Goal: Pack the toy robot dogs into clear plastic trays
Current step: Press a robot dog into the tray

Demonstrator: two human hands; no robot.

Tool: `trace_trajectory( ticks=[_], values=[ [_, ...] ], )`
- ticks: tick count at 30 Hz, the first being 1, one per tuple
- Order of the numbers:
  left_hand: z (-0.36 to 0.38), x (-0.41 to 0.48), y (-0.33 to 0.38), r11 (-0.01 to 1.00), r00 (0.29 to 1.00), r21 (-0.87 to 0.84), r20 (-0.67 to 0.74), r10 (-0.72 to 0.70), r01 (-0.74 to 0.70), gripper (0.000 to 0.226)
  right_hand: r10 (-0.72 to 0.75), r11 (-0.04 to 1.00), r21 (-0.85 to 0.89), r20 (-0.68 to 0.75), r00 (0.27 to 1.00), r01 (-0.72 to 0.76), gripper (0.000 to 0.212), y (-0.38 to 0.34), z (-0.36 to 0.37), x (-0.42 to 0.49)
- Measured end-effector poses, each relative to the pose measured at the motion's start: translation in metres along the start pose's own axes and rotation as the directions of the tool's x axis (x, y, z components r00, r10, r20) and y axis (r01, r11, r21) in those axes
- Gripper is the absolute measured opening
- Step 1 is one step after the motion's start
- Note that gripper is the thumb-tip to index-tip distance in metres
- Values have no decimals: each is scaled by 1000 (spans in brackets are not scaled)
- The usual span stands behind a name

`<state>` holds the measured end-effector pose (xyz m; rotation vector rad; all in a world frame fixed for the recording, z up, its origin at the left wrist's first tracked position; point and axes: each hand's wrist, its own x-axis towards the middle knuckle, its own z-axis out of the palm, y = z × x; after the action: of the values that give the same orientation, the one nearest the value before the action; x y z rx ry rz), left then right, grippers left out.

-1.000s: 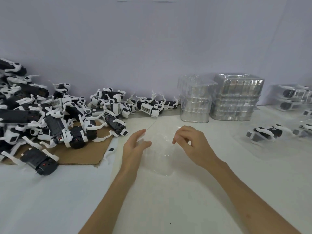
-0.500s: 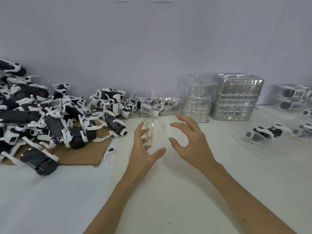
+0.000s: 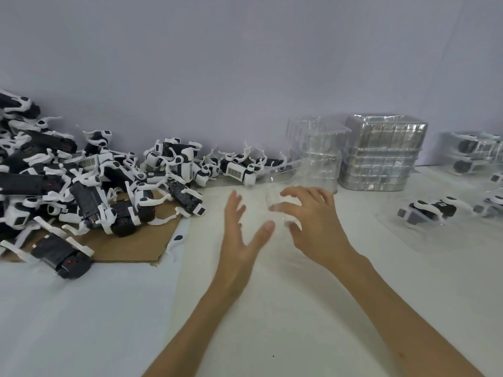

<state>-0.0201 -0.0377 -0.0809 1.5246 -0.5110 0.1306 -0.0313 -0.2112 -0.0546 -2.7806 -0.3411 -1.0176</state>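
Both hands hover over the middle of the white table. Left hand is spread wide, fingers straight and pointing away, thumb stretched toward the right hand. Right hand is curled, with its fingertips and thumb set on a clear tray, which sits between the two hands and low over the table. The tray is see-through and blurred, so its exact outline and tilt are hard to make out, and I cannot tell whether the left thumb touches it.

Loose toy dogs, black and white, lie in a heap at the left, partly on a sheet of cardboard and running along the wall. Two stacks of empty trays stand at the back, just right of the hands. Further right, one packed dog lies in its tray on the table, with more packed trays piled near the far right edge.
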Motion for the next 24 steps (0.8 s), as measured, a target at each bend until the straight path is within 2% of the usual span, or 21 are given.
trace_trajectory(
  ticks=[2,4,7,11,13,16,18,21,22,24],
  values=[
    [-8,4,3,999,995,-34,-99,-8,5,92,-43,998,49,154,987,35,54,0,-4,1],
    [-13,8,5,999,994,-29,-109,-27,24,87,-94,993,88,230,969,76,54,-4,-3,2],
    [-15,10,4,999,995,6,-83,-49,50,76,-140,986,119,208,968,117,45,-10,1,0],
    [-15,11,1,998,994,10,-94,-57,58,72,-121,976,197,154,981,90,29,-8,0,1],
    [-14,12,1,997,994,-21,-87,-73,71,76,-109,972,226,188,976,65,31,-7,-2,1],
    [-13,11,2,994,989,-69,-121,-87,79,76,-103,948,317,230,968,26,44,-5,-5,2],
    [-15,12,-1,990,976,-94,-178,-124,108,69,-67,914,406,111,992,16,47,-2,-12,2],
    [-22,17,-6,975,934,-43,-284,-219,216,66,91,912,411,-206,974,1,38,11,-21,3],
    [-24,18,-8,966,916,-2,-317,-248,260,64,171,901,431,-236,957,-55,33,17,-22,4],
    [-26,18,-14,940,884,47,-358,-300,338,63,305,853,482,-149,941,-200,22,27,-20,4]
  ],
)
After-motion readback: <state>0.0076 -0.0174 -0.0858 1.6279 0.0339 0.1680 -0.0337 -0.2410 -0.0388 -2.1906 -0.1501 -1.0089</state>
